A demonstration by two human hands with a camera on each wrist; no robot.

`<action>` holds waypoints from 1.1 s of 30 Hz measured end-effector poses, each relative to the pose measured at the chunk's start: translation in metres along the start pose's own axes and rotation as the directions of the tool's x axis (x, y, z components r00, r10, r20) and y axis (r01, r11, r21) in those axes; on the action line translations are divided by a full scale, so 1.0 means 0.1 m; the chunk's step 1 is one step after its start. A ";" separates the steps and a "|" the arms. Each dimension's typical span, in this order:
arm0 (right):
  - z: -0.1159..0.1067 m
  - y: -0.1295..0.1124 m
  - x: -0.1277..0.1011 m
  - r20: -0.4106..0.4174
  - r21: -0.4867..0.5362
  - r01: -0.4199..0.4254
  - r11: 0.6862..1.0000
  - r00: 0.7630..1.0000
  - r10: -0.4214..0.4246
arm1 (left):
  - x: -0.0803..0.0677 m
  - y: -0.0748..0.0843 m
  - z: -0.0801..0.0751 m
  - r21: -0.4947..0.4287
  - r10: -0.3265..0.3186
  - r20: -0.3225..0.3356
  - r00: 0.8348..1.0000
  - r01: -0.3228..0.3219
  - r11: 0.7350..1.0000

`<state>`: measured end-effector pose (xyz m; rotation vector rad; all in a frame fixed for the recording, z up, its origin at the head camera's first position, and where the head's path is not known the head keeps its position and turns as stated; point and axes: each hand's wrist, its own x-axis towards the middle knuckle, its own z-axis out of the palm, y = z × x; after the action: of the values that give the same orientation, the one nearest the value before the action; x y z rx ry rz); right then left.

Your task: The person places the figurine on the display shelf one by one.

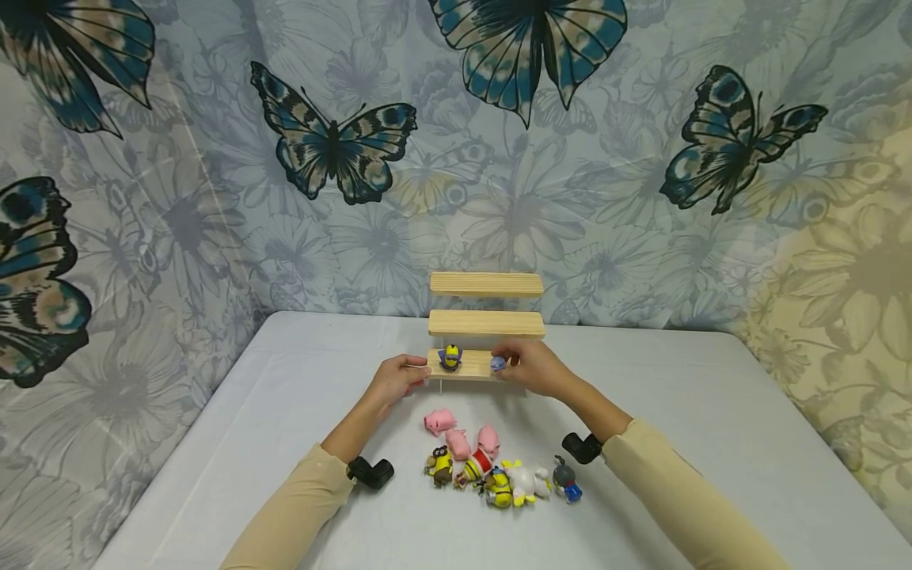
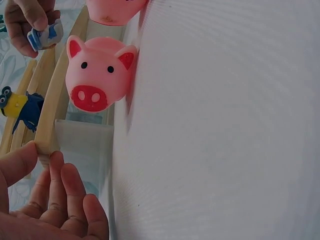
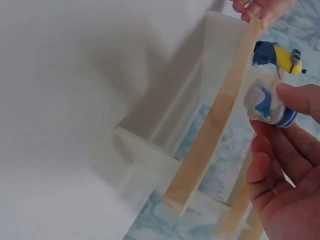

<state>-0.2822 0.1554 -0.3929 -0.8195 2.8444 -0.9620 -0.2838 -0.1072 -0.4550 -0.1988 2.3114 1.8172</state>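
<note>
Three wooden steps (image 1: 487, 324) stand at the white table's (image 1: 712, 412) far edge before a butterfly curtain (image 1: 214, 198). Right hand (image 1: 533, 368) pinches a blue-white figure (image 1: 497, 363) over the lowest step; left hand (image 1: 396, 380), fingers relaxed, touches its end.

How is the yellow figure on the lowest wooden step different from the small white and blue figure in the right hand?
The yellow figure stands free on the lowest step; the white and blue figure is pinched by the right hand. The first is yellow with blue clothes, the second white with blue marks. The first looks taller. Both are small toys at the same step.
</note>
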 end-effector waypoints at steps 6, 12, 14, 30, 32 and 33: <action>0.07 -0.03 0.11 0.002 -0.028 0.022 0.999 1.000 -0.022 | 0.00 -0.02 0.00 0.001 -0.005 -0.003 1.000 0.005 1.000; 0.14 -0.08 0.21 -0.025 -0.065 0.045 0.997 0.999 -0.047 | -0.01 -0.03 0.00 -0.004 -0.007 -0.001 1.000 0.007 1.000; 0.15 -0.09 0.23 -0.035 -0.068 0.041 0.997 0.998 -0.043 | -0.01 -0.02 0.00 -0.003 -0.004 -0.003 1.000 0.004 1.000; 0.22 -0.08 0.36 -0.055 -0.023 0.007 1.000 0.998 -0.008 | 0.00 0.00 0.00 -0.001 -0.004 -0.008 1.000 0.004 1.000; 0.22 -0.08 0.36 -0.061 -0.028 0.014 0.999 0.998 -0.016 | 0.01 0.00 0.00 -0.002 -0.008 -0.008 1.000 0.008 1.000; 0.22 -0.08 0.35 -0.063 -0.030 0.015 0.999 0.998 -0.017 | 0.01 0.00 0.00 -0.001 -0.007 -0.007 1.000 0.007 1.000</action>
<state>-0.3045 0.1202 -0.4014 -0.8306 2.9166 -0.9670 -0.2849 -0.1070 -0.4553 -0.2144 2.3118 1.8171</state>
